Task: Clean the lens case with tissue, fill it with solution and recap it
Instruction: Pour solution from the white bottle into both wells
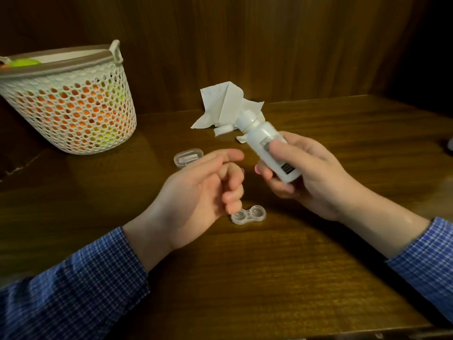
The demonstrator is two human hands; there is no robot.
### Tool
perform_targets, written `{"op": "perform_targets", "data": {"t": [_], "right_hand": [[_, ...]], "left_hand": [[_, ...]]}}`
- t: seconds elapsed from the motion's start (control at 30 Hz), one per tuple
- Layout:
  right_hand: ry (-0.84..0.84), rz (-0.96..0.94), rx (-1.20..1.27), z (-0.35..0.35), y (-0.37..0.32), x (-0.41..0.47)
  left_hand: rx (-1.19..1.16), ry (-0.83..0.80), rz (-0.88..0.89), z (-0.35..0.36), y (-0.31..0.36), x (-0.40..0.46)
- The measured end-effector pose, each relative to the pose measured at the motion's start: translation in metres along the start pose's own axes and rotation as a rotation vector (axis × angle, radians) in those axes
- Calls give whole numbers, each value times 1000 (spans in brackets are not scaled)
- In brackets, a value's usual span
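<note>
From the head view, the right hand (301,173) has its grip around a small white plastic solution bottle (267,146), tilted, cap on. The left hand (203,192) hovers released, fingers loosely curled. The clear two-well lens case (248,214) lies open on the dark wooden desk (269,266), near crumpled white tissue (225,104).

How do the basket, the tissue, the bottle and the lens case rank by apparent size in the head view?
1. basket
2. tissue
3. bottle, partly hidden by the right hand
4. lens case

Tissue and bottle are close; the bottle is nearer the camera.
</note>
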State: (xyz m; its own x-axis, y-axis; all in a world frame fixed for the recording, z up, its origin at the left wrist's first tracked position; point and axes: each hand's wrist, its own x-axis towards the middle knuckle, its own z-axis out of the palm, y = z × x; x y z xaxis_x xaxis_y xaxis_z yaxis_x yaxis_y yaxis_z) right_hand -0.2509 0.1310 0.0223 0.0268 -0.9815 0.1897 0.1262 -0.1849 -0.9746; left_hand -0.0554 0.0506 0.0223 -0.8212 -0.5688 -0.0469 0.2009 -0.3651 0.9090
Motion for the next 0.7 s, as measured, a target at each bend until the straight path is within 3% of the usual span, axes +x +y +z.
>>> {"op": "perform_targets", "data": {"t": [0.2, 0.3, 0.7], "right_hand": [[-227, 219, 387, -17, -6, 1], [-318, 298, 443, -19, -4, 0], [-186, 357, 439, -11, 3, 3]], "left_hand": [[70, 153, 119, -2, 7, 2], [193, 146, 227, -2, 8, -1], [573, 284, 348, 1, 1, -3]]}}
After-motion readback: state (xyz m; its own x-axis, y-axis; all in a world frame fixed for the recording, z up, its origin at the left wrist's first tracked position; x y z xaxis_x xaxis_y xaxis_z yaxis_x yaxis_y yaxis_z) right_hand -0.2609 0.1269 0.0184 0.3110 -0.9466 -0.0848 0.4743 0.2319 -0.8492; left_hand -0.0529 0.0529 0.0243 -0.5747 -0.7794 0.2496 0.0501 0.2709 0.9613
